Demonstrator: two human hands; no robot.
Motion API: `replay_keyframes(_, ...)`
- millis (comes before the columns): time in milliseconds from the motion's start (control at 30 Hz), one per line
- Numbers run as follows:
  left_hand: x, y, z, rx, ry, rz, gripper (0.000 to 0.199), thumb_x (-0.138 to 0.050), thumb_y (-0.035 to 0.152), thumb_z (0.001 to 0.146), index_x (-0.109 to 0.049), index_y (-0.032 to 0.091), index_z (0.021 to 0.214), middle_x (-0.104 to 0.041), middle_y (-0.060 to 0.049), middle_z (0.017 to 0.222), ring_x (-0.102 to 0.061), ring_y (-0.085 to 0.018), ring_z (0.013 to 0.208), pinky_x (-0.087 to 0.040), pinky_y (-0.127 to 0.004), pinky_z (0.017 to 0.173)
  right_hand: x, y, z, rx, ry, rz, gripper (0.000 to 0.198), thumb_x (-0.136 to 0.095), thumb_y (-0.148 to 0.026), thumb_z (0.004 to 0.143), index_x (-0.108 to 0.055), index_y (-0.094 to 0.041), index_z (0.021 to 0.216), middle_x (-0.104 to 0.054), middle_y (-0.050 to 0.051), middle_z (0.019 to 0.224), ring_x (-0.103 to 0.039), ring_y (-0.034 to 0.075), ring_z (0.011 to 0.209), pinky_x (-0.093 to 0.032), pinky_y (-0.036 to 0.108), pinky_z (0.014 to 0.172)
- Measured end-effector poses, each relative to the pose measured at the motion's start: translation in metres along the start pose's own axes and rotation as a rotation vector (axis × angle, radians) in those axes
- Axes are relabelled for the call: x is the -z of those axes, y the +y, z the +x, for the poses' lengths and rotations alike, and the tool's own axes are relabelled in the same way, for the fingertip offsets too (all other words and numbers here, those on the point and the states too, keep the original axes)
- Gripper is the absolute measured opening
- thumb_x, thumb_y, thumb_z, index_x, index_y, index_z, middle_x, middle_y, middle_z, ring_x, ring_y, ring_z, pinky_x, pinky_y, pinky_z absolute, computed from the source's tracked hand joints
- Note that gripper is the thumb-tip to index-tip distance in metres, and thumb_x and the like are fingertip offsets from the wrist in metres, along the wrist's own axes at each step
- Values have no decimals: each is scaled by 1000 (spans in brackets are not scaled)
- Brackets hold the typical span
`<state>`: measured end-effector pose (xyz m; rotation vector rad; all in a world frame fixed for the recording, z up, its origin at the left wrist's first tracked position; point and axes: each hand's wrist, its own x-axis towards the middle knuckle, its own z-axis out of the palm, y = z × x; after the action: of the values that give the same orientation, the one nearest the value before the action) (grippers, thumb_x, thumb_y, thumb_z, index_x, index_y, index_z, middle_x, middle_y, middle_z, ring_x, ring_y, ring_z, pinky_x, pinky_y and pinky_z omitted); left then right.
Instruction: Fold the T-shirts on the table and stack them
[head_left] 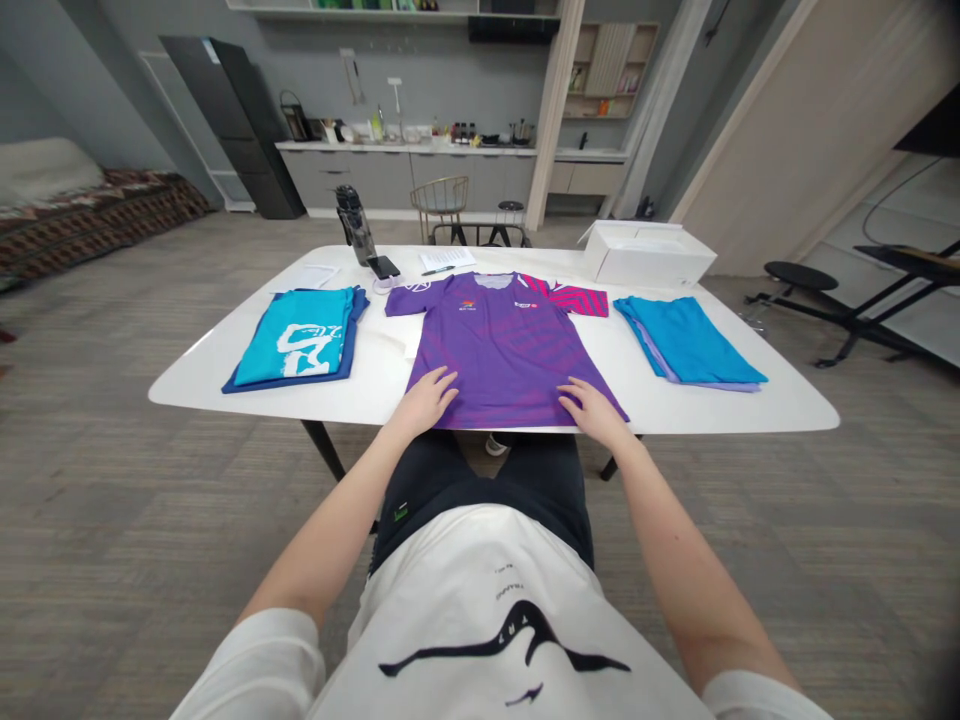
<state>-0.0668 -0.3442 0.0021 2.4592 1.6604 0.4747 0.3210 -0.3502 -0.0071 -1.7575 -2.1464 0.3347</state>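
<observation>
A purple T-shirt with pink striping on one sleeve lies spread flat on the white table, its neckline at the far side and its hem along the near edge. My left hand rests on the shirt's lower left, fingers stretched out. On the lower right of the same shirt lies my right hand, its fingers apart. Folded turquoise and navy shirts with white lettering are stacked to the left. Over on the right sits another stack of folded shirts, blue over lilac.
At the table's back stand a dark water bottle, a phone and a white box. A pen lies by some paper. Beyond are a chair and a kitchen counter.
</observation>
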Motion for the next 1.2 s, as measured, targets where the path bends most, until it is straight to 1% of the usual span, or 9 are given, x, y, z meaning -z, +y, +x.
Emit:
replay_keyframes(133, -26, -6, -2, 92, -133, 84, 62, -36, 52, 104, -37, 23, 160, -28, -11, 169, -23, -31, 157, -22, -52, 125, -15, -7, -11, -158, -177, -138, 55, -44, -49, 103, -47, -31, 155, -31, 9, 167, -26, 45, 151, -29, 75, 111)
replay_keyframes(267, -15, -6, -14, 145, -206, 118, 68, -42, 63, 99, -40, 28, 158, -31, -11, 168, -28, -36, 154, -27, -57, 121, -14, -9, -13, -142, -229, -179, 55, -51, -55, 99, -53, -34, 150, -45, 12, 159, -40, 44, 144, -38, 67, 109)
replay_keyframes(367, -2, 4, -4, 173, -150, 149, 63, -43, 64, 99, -57, 22, 143, -55, -18, 148, -51, -36, 137, -42, -50, 110, -7, -19, 6, -142, -235, -207, 54, -50, -59, 98, -62, -31, 143, -58, 17, 145, -52, 43, 133, -42, 64, 106)
replay_keyframes(433, 0, 11, 15, 156, -54, 156, 56, -38, 57, 103, -60, 19, 139, -60, -19, 141, -56, -33, 130, -44, -46, 108, -4, -28, 26, -123, -171, -209, 55, -46, -60, 100, -60, -30, 144, -58, 18, 144, -55, 43, 129, -42, 67, 103)
replay_keyframes(600, -21, 5, 65, 44, -1, 92, 57, -37, 48, 105, -43, 24, 156, -34, -12, 166, -30, -30, 153, -28, -49, 123, -13, -27, 73, 22, -119, -115, 57, -32, -56, 105, -38, -35, 159, -37, 10, 165, -32, 38, 150, -27, 74, 113)
replay_keyframes(733, -35, -12, 66, 148, -98, 68, 65, -34, 61, 102, -38, 30, 159, -31, -8, 168, -23, -29, 157, -15, -56, 126, -25, -2, 72, -159, -161, -182, 69, -24, -65, 103, -22, -36, 165, -24, 9, 170, -17, 42, 155, -13, 81, 112)
replay_keyframes(933, -36, -13, 34, 197, -98, 88, 72, -33, 68, 99, -35, 31, 160, -28, -8, 169, -20, -33, 157, -10, -62, 125, -25, 10, 44, -342, -100, -251, 80, -25, -74, 98, -29, -29, 164, -18, 17, 170, -16, 50, 153, -11, 83, 109)
replay_keyframes(1067, -33, -4, 56, 213, -55, 73, 72, -29, 65, 102, -38, 23, 159, -27, -14, 168, -23, -35, 156, -16, -63, 124, -18, -4, 67, -212, -61, -265, 79, -34, -73, 98, -36, -26, 161, -23, 17, 169, -16, 49, 153, -13, 81, 112)
replay_keyframes(1200, -33, -7, 117, 126, -23, 32, 66, -30, 56, 105, -36, 21, 160, -27, -13, 168, -22, -32, 157, -19, -58, 125, -17, -10, 126, 52, -103, -144, 62, -31, -62, 104, -41, -31, 157, -25, 9, 170, -17, 36, 157, -19, 73, 117)
